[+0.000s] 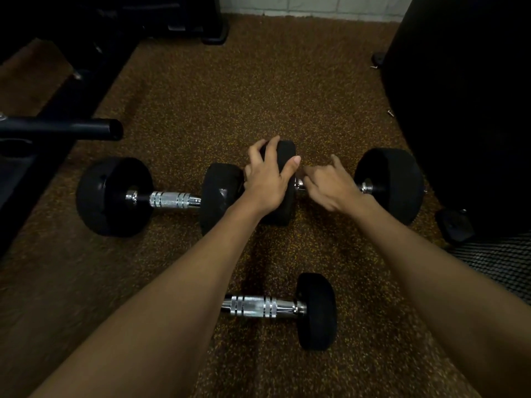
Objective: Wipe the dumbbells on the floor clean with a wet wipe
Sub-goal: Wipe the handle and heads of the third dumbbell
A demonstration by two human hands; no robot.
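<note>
Three black dumbbells with chrome handles lie on the speckled brown floor point(230, 96). The left dumbbell point(172, 199) lies untouched, end to end with the right dumbbell point(389, 185). My left hand point(267, 182) is clamped over the right dumbbell's left head, fingers spread across its top and thumb on its inner face. My right hand point(330, 191) is curled around that dumbbell's handle and hides most of it. A smaller dumbbell point(255, 307) lies nearer me, its left end hidden under my left forearm. I see no wet wipe in either hand.
A black metal tube point(71, 129) juts in from the left above a dark frame. A large black piece of equipment point(459, 110) fills the right side, with a black foot point(455, 225) and a mesh mat point(502, 268) below it. A white tiled wall point(316, 4) lies beyond.
</note>
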